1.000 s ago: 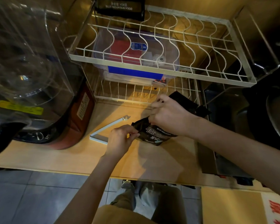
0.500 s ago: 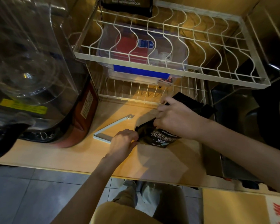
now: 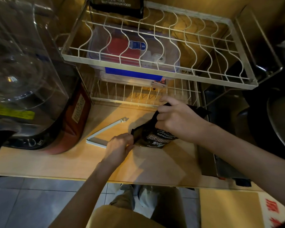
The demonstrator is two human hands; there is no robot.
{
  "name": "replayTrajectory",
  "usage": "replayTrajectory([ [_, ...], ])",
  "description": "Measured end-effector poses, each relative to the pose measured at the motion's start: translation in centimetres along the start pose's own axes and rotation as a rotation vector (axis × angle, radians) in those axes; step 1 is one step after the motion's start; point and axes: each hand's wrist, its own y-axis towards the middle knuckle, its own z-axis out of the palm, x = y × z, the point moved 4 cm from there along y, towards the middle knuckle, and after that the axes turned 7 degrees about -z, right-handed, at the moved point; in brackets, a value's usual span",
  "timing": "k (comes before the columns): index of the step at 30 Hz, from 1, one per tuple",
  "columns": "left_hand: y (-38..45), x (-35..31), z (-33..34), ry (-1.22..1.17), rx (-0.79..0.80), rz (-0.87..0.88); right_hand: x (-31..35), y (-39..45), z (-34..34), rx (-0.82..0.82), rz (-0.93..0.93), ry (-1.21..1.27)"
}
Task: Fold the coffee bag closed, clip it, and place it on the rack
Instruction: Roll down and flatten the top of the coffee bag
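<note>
**Both hands on the coffee bag at mid-surface**

One black coffee bag (image 3: 152,137) lying on the wooden surface (image 3: 72,160), just right of centre, its top end reaching toward the far right. Right hand (image 3: 176,120) clamped over the bag's upper part, fingers curled tight on the crumpled material. Left hand (image 3: 119,145) pinched shut on the bag's near-left corner. One white clip (image 3: 105,134), hinged open in a V, flat on the surface just left of the bag, its near arm passing under the left hand. One white wire rack (image 3: 155,69) along the far side, two tiers: upper tier of wavy dividers, bare on its right half; lower tier's front rail just beyond the right hand. One clear lidded container (image 3: 133,51) with red and blue contents on the lower tier. One second black bag (image 3: 117,4) standing at the rack's far-left edge. Large clear-domed appliance (image 3: 23,71) crowding the left. Open surface toward the near edge, bare from the hands to the drop-off. Dark metal unit (image 3: 220,162) bounding the right.
</note>
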Motion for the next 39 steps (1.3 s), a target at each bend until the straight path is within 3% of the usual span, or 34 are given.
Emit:
replayTrajectory([
  [1, 0.3, -0.3, -0.4, 0.006, 0.057, -0.014, -0.4, 0.1, -0.2, -0.09, 0.112, 0.161],
  [2, 0.7, -0.4, -0.8, 0.001, 0.123, -0.025, -0.2, 0.0, -0.1, -0.069, 0.068, 0.096],
  [4, 1.5, -0.6, -1.8, -0.046, 0.204, -0.065, -0.6, 0.2, -0.1, 0.061, -0.066, -0.376],
  [6, 2.0, -1.0, -3.3, -0.148, 0.088, -0.111, -0.4, -0.1, 0.8, 0.293, 0.043, -0.409],
  [9, 2.6, -2.7, -4.6, -0.284, -0.209, -0.065, 0.0, 0.9, -0.6, 0.154, 0.099, -0.646],
  [11, 3.3, -3.9, -4.0, -0.306, -0.205, -0.006, -0.1, 0.4, -0.2, 0.171, 0.128, -0.522],
  [12, 3.6, -4.4, -3.6, -0.302, -0.182, 0.022, 0.2, 0.3, 0.3, 0.278, 0.154, -0.433],
  [14, 3.8, -5.0, -3.1, -0.295, -0.17, 0.06, 0.4, 0.3, 0.2, 0.228, 0.168, -0.308],
  [19, 3.0, -5.4, -2.3, -0.343, -0.294, 0.03, 1.0, 0.9, -0.6, 0.367, 0.154, -0.642],
  [21, 2.6, -5.7, -2.1, -0.384, -0.342, 0.015, 1.8, 2.2, -1.7, 0.37, 0.248, -0.497],
  [24, 2.2, -5.8, -1.6, -0.411, -0.377, -0.002, 1.7, 4.4, -2.7, 0.357, 0.341, -0.501],
  [29, 2.3, -5.6, -1.1, -0.466, -0.365, -0.064, -0.6, 5.0, -0.8, 0.724, 0.568, -0.475],
  [35, 2.6, -4.7, -0.1, -0.772, -0.266, -0.241, -0.9, 3.7, -1.9, 0.496, 0.578, -0.378],
  [39, 3.1, -5.0, -0.8, -0.851, -0.186, -0.208, -0.7, 3.3, -2.3, 0.42, 0.562, -0.351],
])
